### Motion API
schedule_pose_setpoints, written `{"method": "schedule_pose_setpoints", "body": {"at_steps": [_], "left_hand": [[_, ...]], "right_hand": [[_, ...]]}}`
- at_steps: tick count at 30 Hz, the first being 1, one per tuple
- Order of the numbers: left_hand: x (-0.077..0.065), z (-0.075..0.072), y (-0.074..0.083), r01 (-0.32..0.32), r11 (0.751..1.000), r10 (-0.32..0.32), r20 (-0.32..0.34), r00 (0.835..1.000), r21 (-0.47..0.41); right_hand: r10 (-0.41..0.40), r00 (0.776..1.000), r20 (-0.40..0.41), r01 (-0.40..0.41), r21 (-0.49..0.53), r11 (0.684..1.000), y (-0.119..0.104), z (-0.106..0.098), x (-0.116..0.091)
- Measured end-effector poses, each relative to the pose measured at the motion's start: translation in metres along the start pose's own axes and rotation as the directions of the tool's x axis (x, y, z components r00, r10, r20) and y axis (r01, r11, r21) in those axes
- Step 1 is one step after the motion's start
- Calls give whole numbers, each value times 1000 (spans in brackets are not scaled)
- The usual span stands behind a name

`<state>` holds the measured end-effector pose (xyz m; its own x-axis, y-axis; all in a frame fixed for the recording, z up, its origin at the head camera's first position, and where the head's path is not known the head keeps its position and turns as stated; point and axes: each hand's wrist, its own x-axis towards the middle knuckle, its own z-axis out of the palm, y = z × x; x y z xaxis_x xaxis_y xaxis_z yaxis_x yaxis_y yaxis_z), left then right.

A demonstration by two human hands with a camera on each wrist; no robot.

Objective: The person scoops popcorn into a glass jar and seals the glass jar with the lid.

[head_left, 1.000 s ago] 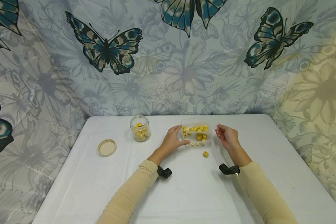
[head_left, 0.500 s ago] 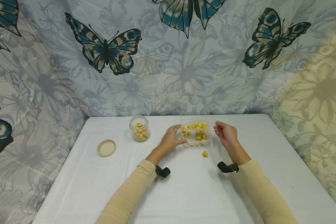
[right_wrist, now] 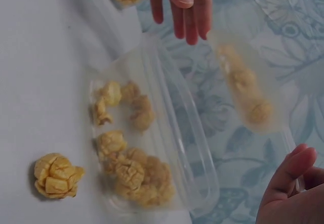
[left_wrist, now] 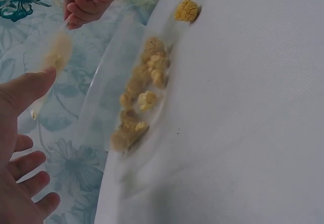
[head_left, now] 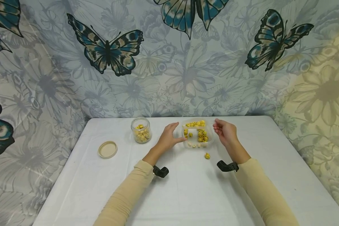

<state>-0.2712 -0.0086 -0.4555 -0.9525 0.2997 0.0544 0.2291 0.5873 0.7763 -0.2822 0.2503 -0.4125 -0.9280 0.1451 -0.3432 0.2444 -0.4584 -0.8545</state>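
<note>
My right hand (head_left: pixel 227 131) pinches the thin handle of a translucent plastic scoop (right_wrist: pixel 245 85), which carries several popcorn pieces and is raised above a clear plastic container (right_wrist: pixel 195 148). Yellow popcorn (right_wrist: pixel 144 176) lies in that container, in the middle back of the table. To the container's left, my left hand (head_left: pixel 166 138) has its fingers spread and grips nothing. Its thumb (left_wrist: pixel 35 87) overlaps the scoop in the left wrist view; whether they touch I cannot tell. One loose popcorn piece (head_left: pixel 207 155) sits on the cloth in front of the container.
A glass jar (head_left: pixel 141 130) partly filled with popcorn stands left of my left hand. Farther left lies a round beige-rimmed lid (head_left: pixel 107 149). White cloth (head_left: pixel 180 197) covers the table, and a butterfly-print backdrop (head_left: pixel 169 78) rises behind its far edge.
My left hand has drawn back leftward from the container's side. My right hand has shifted slightly left and away from me with the scoop. The jar, lid and loose popcorn piece stay put.
</note>
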Motion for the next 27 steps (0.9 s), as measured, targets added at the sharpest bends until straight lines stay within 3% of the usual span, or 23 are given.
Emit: {"method": "schedule_pose_setpoints", "body": {"at_steps": [17,27], "left_hand": [[-5,-26,10,7,1000,-6,-69,998,8],[-12,-46,11,17,999,-12,-92,996,52]], "right_hand": [[-36,994,106,35,21,999,-16,21,-4],[-38,992,117,34,34,999,-19,34,-5]]}}
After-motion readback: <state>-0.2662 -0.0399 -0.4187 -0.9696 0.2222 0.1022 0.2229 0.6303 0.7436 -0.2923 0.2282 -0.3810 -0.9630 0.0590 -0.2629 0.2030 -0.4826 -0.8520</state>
